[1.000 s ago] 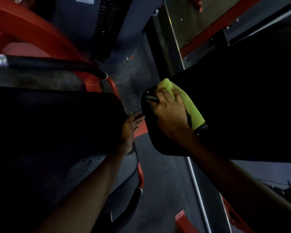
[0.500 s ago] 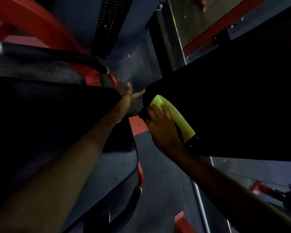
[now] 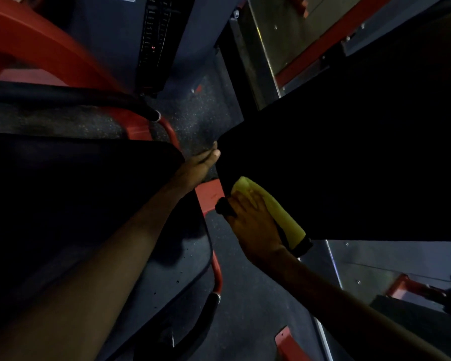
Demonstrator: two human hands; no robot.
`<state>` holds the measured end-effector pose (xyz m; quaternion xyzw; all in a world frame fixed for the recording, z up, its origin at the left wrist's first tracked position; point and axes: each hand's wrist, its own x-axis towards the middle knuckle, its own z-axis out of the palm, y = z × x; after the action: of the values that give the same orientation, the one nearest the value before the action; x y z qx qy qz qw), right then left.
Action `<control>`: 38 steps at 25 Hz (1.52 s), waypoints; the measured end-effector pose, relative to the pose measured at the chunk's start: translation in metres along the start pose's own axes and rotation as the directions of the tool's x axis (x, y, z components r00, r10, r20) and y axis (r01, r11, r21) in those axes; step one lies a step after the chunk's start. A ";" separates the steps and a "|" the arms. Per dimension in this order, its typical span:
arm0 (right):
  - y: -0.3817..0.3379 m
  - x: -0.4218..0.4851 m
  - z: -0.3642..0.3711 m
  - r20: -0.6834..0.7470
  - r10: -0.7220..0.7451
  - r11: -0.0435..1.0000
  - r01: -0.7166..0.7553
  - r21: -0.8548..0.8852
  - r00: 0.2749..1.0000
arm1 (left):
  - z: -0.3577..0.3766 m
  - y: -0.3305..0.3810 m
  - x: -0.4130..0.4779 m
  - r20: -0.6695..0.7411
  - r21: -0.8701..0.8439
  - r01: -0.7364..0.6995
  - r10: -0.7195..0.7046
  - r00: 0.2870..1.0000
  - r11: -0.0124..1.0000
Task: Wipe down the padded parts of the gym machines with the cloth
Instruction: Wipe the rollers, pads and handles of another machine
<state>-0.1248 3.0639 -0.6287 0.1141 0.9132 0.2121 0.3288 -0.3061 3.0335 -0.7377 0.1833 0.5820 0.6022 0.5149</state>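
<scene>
View from above, looking down in dim light at two bare arms reaching forward between two black gym pads.

The right hand [image 3: 253, 225] sits at the lower left corner of the right pad [image 3: 349, 165], back of the hand facing up. The forearm runs in from the lower right, wrist roughly straight. Its fingers lie close together, bent over a folded yellow cloth [image 3: 279, 209], and hold it against the pad surface. The cloth shows beyond the fingertips and along the right side of the hand. A dark object [image 3: 223, 208] pokes out at the thumb side and again below the cloth; what it is cannot be told.

The left arm stretches long and nearly straight from the lower left, crossing over the left pad [image 3: 76, 191]. The left hand [image 3: 197, 165] is turned on edge with its fingers straight and together, holding nothing. The fingertips touch the left edge of the right pad, just above the cloth.

A red frame [image 3: 211, 196] shows in the gap between the pads, under both hands. A black-gripped bar [image 3: 71, 96] lies above the left pad. A weight stack [image 3: 154, 43] stands at the top, over speckled dark floor [image 3: 201, 110].
</scene>
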 end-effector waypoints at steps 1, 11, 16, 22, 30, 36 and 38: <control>0.000 0.003 -0.002 -0.049 0.009 1.000 -0.009 0.012 0.999 | 0.006 -0.003 -0.003 -0.006 0.074 -0.013 0.013 1.000 0.997; 0.008 0.001 -0.008 -0.210 0.040 0.986 -0.005 0.166 0.977 | 0.026 -0.004 -0.009 -0.020 0.212 -0.065 0.071 0.997 0.975; 0.010 -0.037 0.023 -0.325 0.094 0.980 -0.029 0.198 0.941 | 0.027 0.021 -0.027 -0.114 0.148 -0.024 0.041 0.993 0.989; 0.007 -0.038 0.017 -0.406 0.171 0.960 -0.060 0.273 0.898 | 0.050 0.044 -0.049 -0.040 0.309 -0.086 0.103 0.994 0.947; 0.031 -0.098 0.039 -0.560 0.292 0.926 -0.083 0.368 0.775 | 0.107 0.112 -0.091 0.073 0.492 -0.298 0.303 0.950 0.818; 0.033 -0.118 0.024 -0.591 0.616 0.765 -0.217 0.606 0.521 | 0.130 0.174 -0.114 0.267 0.594 -0.583 0.547 0.793 0.555; 0.048 -0.124 0.000 -0.604 0.700 0.704 -0.226 0.673 0.381 | 0.142 0.197 -0.123 0.363 0.580 -0.688 0.617 0.698 0.437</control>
<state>-0.0274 3.0631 -0.5386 0.3393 0.8989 0.0896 -0.2623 -0.2204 3.0440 -0.4800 0.5962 0.6167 0.4870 0.1647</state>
